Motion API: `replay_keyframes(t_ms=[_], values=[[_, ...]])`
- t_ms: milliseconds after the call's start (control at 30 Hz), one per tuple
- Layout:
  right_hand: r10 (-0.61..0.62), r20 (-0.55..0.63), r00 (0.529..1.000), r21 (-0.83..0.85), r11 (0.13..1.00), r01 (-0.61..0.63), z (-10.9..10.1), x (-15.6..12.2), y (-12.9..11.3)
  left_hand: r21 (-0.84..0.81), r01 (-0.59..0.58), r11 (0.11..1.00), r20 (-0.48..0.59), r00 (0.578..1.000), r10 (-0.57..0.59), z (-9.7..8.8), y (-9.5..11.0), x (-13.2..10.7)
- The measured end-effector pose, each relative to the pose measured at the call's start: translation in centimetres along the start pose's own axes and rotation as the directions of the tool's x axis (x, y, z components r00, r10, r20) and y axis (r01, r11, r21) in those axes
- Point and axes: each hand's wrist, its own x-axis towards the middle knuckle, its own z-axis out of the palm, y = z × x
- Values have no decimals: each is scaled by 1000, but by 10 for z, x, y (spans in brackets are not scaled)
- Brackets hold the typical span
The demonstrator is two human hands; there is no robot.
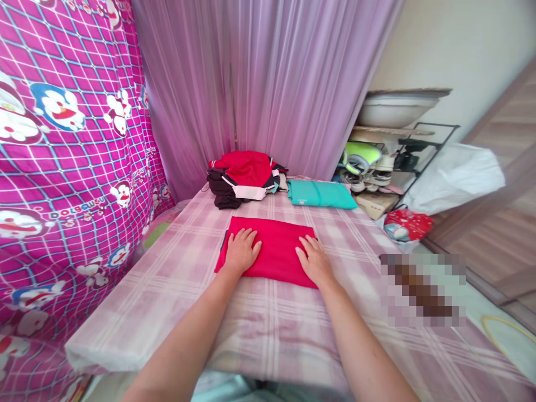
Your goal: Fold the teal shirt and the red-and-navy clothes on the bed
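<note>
A red garment (276, 251), folded into a flat rectangle, lies on the checked tablecloth (167, 285) in front of me. My left hand (243, 251) rests flat on its left side, fingers stretched out. On the right side of the same garment lies my right hand (314, 261), palm down with its fingers spread. A dark strip shows at the garment's left edge. Behind it sits a heap of red, black and white clothes (247, 176). Beside that heap is a folded turquoise garment (321, 194).
A purple curtain (268, 78) hangs behind the table. At left is a pink patterned cloth (75, 167). On the right stand a rack holding shoes (379, 173) and a basin (396, 110), plus a white bag (456, 173) and a red spotted bag (412, 223). One patch is pixelated.
</note>
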Motion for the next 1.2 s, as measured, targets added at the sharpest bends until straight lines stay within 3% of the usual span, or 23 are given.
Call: replay_keyframes(t_ms=[300, 467, 600, 767, 933, 1067, 1200], values=[[42, -26, 999, 148, 988, -38, -8, -13, 10, 82, -16, 996, 61, 998, 11, 0, -2, 4], [221, -70, 973, 327, 926, -187, -12, -27, 22, 101, -39, 994, 160, 987, 22, -4, -6, 11], [315, -93, 945, 375, 890, -260, -15, -30, 20, 117, -98, 988, 220, 973, 71, -11, -15, 16], [324, -126, 938, 366, 894, -260, -17, -28, 11, 72, -125, 990, 51, 991, 122, -5, -53, 1], [302, -120, 946, 328, 911, -249, -21, -28, 9, -161, -87, 983, -90, 993, 74, 17, -93, -14], [301, -110, 947, 288, 922, -260, -24, -28, 7, -232, -67, 970, -132, 991, 37, 22, -94, -16], [301, -91, 949, 274, 924, -266, -26, -28, 6, -199, 3, 980, -167, 985, -37, 14, -84, -23]])
